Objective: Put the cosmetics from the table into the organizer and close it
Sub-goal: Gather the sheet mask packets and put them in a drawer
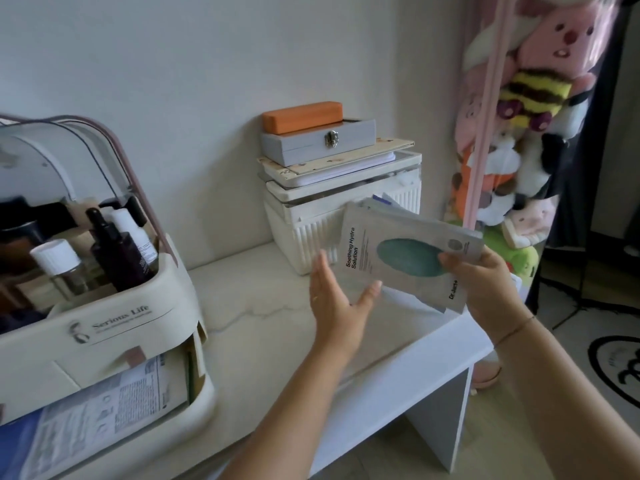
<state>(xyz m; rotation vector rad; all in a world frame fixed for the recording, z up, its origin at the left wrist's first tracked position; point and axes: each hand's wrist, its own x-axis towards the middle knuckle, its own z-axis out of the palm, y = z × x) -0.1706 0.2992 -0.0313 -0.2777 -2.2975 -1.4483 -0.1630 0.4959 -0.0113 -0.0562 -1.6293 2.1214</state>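
Sheet-mask packets (pixel 391 258): pinching in right hand (pixel 485 285); bracing edge opposite the pinch with open left hand (pixel 336 299); squaring advisable before stowing in organizer (pixel 104 323).

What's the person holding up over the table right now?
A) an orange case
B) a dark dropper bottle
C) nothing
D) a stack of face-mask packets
D: the right hand pinches the face-mask packets by one end, above the table, with the left hand open beside them.
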